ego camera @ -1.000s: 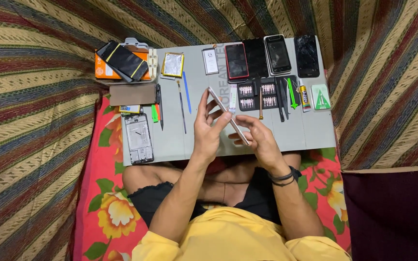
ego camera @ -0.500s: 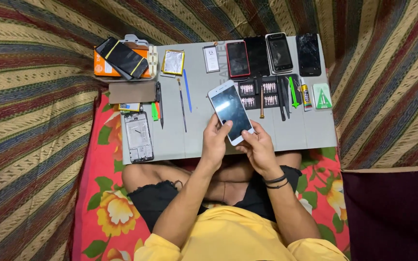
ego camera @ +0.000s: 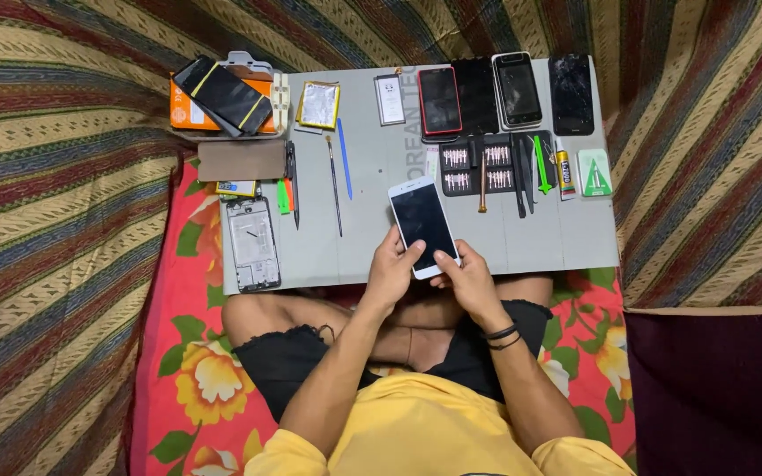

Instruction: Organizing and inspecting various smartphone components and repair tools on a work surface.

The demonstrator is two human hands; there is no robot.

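A grey mat (ego camera: 363, 238) lies ahead of the fingers, bearing a row of phones (ego camera: 504, 92) at its far edge, a screwdriver bit set (ego camera: 474, 169) just beyond the fingertips, thin tools (ego camera: 337, 181) and an opened phone frame (ego camera: 253, 244) off to their left.

L hand (ego camera: 392, 271), R hand (ego camera: 466, 275) gripping

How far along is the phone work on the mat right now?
Laid out already: the grey mat carries the screwdriver bit set, a row of four phones and a stripped phone frame. In hand: the left hand and right hand hold a white phone, screen up and dark. It looks closed, tools untouched.
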